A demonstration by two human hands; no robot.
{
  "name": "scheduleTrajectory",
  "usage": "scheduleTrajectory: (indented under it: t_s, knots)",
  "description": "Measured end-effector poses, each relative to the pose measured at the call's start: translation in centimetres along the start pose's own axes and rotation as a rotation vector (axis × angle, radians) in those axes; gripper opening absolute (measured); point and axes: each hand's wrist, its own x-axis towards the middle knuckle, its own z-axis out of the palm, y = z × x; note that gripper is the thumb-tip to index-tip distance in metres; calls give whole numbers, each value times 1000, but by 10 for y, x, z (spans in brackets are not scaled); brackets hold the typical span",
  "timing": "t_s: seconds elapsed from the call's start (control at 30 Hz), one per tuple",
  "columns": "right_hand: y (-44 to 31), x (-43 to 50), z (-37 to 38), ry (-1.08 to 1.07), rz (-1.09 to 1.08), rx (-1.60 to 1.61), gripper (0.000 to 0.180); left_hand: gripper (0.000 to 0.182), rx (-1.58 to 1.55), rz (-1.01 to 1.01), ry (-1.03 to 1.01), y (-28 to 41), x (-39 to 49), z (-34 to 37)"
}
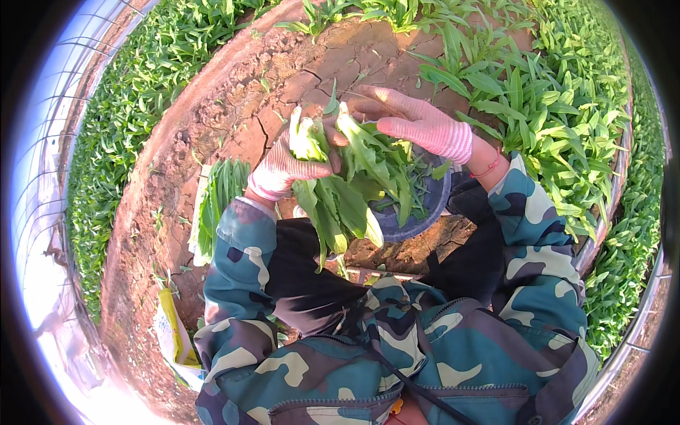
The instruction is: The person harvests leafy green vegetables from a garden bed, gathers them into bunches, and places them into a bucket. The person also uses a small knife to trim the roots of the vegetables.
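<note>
My left hand [297,162], in a pink striped knit glove, grips a bunch of leafy greens [340,207] by the pale cut stems, with the leaves hanging down. Another leafy plant [366,151] leans right from beside my left fingertips, its pale stem end up; whether those fingers pinch it I cannot tell. Just beyond it my gloved right hand [409,117] is spread, thumb apart from the fingers, and appears to hold nothing. A loose leaf [332,98] shows above the stems. Below both hands sits a blue-grey plastic basin [433,212] with leaf scraps [419,199] inside, partly covered by the leaves.
Bundled greens [220,204] lie on the soil left of my forearm. A white and yellow bag [175,334] stands at lower left. Cracked bare soil [239,117] runs ahead, between dense leafy rows on the left [143,74] and right [563,117]. Plastic sheeting [48,297] edges the left.
</note>
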Motion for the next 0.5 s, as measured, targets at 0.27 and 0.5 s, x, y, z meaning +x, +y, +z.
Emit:
scheduleTrajectory:
  t_s: [0.27,0.5]
  knots:
    - [-15,3,23,332,-63,-303,34,51,183,2,46,6,11,12]
    - [-2,6,9,315,-69,-269,20,51,266,-89,138,6,12,18]
